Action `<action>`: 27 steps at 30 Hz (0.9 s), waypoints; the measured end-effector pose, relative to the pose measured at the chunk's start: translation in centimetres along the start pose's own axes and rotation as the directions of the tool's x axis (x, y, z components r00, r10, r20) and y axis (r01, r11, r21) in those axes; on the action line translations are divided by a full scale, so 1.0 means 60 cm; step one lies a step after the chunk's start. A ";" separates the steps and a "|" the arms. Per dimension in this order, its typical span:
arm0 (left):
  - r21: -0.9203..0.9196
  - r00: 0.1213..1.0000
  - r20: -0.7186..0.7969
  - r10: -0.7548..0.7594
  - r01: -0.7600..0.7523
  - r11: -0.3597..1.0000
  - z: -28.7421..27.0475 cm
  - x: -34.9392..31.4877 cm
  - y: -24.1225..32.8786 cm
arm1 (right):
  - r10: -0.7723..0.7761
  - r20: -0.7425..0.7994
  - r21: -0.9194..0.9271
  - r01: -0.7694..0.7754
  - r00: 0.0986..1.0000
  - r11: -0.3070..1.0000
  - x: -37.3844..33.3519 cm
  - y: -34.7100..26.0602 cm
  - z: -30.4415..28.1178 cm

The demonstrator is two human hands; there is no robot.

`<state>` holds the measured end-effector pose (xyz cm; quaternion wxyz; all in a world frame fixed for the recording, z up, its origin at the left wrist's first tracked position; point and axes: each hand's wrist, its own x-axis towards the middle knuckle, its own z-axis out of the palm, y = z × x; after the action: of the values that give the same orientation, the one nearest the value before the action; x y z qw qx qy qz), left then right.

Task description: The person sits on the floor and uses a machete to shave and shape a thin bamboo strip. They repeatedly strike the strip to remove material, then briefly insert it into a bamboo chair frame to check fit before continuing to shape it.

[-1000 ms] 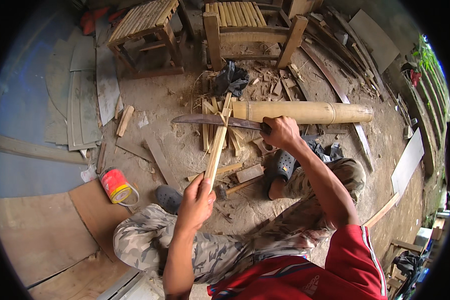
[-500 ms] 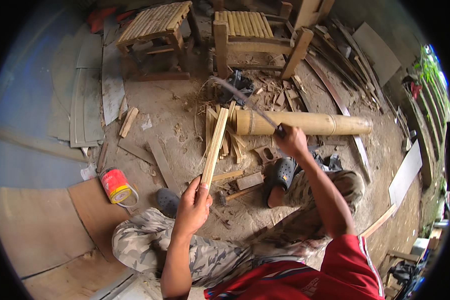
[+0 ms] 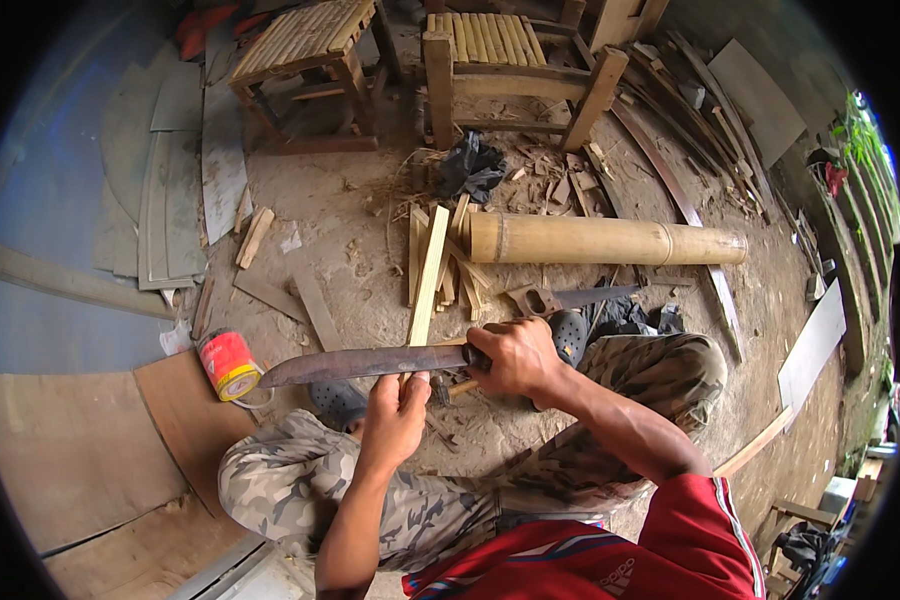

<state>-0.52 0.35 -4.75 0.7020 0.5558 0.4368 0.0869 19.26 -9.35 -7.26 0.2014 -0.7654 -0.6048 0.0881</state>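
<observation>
My left hand [image 3: 394, 420] grips the near end of a pale bamboo strip [image 3: 429, 280], which points away from me over a pile of split bamboo. In my right hand [image 3: 522, 357] is the dark handle of a machete [image 3: 365, 362]. Its long dark blade lies across the strip just beyond my left fingers, with the tip toward the left. The blade hides part of the strip. Beyond my hands lies a thick bamboo pole [image 3: 590, 240], and several split strips [image 3: 453, 285] rest at its left end.
A hand saw [image 3: 570, 297] and a hammer [image 3: 455, 388] lie on the ground near my feet. A red and yellow can [image 3: 230, 365] stands at left. Two bamboo-topped stools [image 3: 305, 42] [image 3: 485, 45] are at the back, with a black plastic bag [image 3: 473, 165] before them. Scrap boards [image 3: 690, 110] line the right.
The machete has swung down from a raised, forward-pointing position to lie across the bamboo strip. My right hand has moved left and nearer, close to my left hand.
</observation>
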 end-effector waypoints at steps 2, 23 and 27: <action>0.050 0.998 -0.009 0.067 -0.066 0.997 0.007 -0.013 0.022 | 0.100 0.025 -0.063 -0.099 0.995 0.993 0.008 0.035 0.011; 0.097 0.999 -0.017 0.029 -0.027 0.995 0.005 -0.021 0.030 | 0.271 0.090 -0.052 -0.268 0.958 0.962 0.053 0.095 0.004; 0.102 1.000 0.007 0.023 -0.024 0.994 0.011 -0.002 0.022 | 0.112 0.015 -0.089 -0.110 0.994 0.990 0.019 0.068 0.036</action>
<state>0.34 0.32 -3.57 0.6727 0.5963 0.4322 0.0712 22.35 -8.58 -10.75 0.1560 -0.8052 -0.5665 0.0801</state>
